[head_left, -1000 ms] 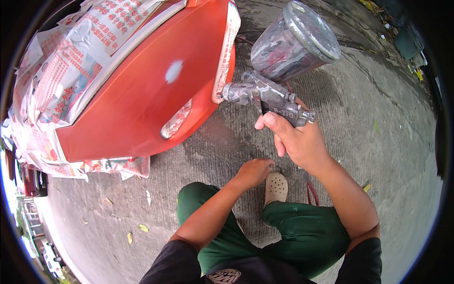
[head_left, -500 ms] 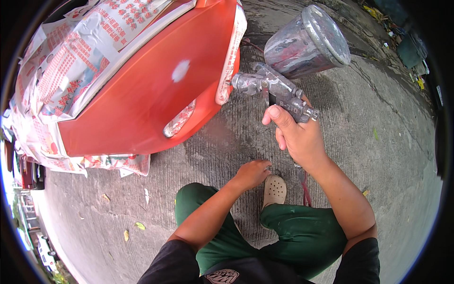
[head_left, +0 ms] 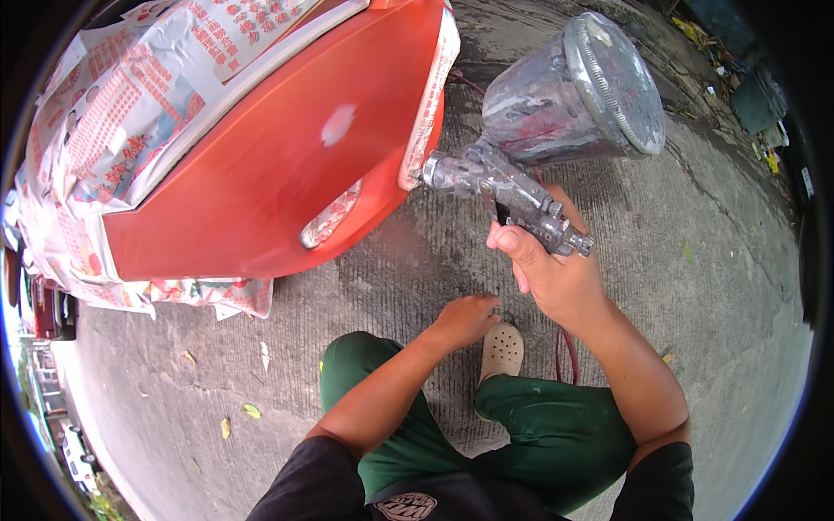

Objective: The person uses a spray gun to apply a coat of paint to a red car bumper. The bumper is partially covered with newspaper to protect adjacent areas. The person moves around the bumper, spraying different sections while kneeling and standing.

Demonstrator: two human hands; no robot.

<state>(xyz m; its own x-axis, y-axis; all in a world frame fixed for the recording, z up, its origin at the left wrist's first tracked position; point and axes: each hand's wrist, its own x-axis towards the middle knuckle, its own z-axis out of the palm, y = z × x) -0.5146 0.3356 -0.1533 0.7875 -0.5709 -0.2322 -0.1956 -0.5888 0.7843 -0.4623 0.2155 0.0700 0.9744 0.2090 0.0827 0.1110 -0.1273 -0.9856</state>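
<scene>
In my right hand (head_left: 565, 286) is a paint-spattered metal spray gun (head_left: 512, 200), its grip wrapped by my fingers and its large cup (head_left: 565, 95) tilted above it. The nozzle points left toward an orange-red curved vehicle body panel (head_left: 226, 182) with a pale patch (head_left: 337, 124), edged and partly covered by masking paper (head_left: 130, 104) printed in red. My left hand (head_left: 465, 319) is held low with nothing visible in it, fingers loosely bent and partly hidden, just above a beige perforated clog (head_left: 501, 347) on my foot.
A red hose (head_left: 572, 365) hangs behind my right forearm. Grooved concrete ground (head_left: 695, 304) carries scattered leaves. Litter and a dark green object (head_left: 756, 104) lie along the far right edge. Vehicles, including a white car (head_left: 78, 456), show at the left rim.
The spray gun and cup have shifted slightly right, rising and then dipping, with the cup now looking larger. The panel sits slightly higher in view. My left hand has barely moved.
</scene>
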